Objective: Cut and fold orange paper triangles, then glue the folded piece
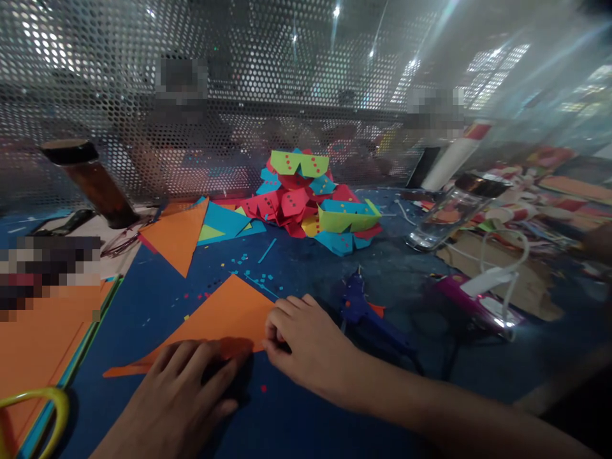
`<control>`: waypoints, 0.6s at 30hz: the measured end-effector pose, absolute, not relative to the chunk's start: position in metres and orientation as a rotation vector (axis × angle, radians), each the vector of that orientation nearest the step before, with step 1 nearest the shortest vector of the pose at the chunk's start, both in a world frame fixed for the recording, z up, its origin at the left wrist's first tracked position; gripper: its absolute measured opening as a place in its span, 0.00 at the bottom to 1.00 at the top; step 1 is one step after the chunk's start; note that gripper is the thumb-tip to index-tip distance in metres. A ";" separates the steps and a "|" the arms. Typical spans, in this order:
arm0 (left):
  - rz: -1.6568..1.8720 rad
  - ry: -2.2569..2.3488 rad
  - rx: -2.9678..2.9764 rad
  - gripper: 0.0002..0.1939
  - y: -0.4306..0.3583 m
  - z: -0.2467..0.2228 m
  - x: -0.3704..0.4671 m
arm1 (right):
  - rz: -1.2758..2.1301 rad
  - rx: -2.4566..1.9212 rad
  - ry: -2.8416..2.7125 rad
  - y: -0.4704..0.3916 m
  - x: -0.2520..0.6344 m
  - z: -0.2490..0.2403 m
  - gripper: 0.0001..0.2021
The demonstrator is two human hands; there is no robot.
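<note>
A folded sheet of orange paper [229,312] lies on the blue tabletop in front of me, roughly a triangle with its point away from me. My left hand [191,376] rests over its near edge, fingers slightly bent and the thumb apart. At the sheet's right corner, my right hand [306,347] is closed, its curled fingers pinching the paper. Tiny blue paper squares [261,277] and a few red bits lie around the sheet. Just right of my right hand is a blue glue gun [358,303].
Folded red, blue and green paper pieces with dots [296,204] are heaped at the back. Orange and blue triangles [179,229] lie beside them. Two bottles [98,185], a purple power bank [473,303], yellow-handled scissors [62,414] and a perforated metal screen [268,70] surround the workspace.
</note>
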State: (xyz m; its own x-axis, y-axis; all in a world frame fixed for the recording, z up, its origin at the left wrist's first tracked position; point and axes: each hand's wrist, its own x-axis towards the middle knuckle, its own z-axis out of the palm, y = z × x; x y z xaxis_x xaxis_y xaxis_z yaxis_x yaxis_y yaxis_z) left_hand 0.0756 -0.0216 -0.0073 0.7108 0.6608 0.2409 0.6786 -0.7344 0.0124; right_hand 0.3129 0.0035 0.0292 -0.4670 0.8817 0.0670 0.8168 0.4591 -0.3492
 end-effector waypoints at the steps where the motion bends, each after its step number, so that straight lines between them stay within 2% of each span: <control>1: -0.365 -1.119 -2.830 0.15 -0.022 -0.008 0.076 | 0.396 -1.470 -2.474 0.003 0.314 0.030 0.04; 18: -0.307 -1.085 -2.845 0.21 -0.022 -0.004 0.076 | 0.333 -1.488 -2.523 0.005 0.328 0.036 0.05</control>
State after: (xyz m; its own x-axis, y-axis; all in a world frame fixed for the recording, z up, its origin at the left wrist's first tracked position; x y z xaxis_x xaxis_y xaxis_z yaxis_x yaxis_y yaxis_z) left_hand 0.0760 -0.0221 -0.0036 0.7289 0.6501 0.2146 0.6663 -0.7456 -0.0042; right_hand 0.3277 0.0054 0.0361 -0.4764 0.8777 0.0517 0.8342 0.4698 -0.2887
